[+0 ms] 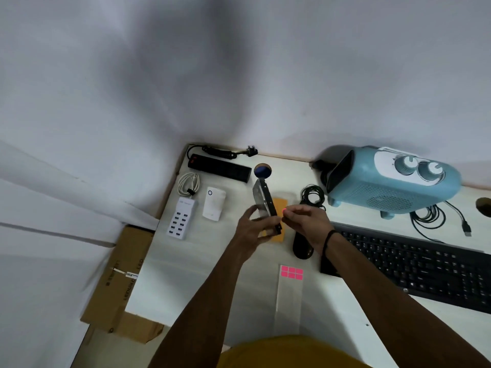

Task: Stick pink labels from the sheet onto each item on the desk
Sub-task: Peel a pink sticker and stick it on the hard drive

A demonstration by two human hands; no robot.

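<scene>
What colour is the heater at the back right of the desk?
Light blue, with a white panel around its two knobs; the heater shows in the head view.

Little can be read here. A small dark ring mark sits near the top of the white plug-in unit (214, 203) on the counter (186, 274). Grey lettering runs across the head of the white multi-port charger (182, 218), too blurred to make out. Dark print lines the side of the cardboard box (117, 282) beside the counter, also illegible. The black keyboard (425, 264) carries pale key legends, too small to read.
</scene>
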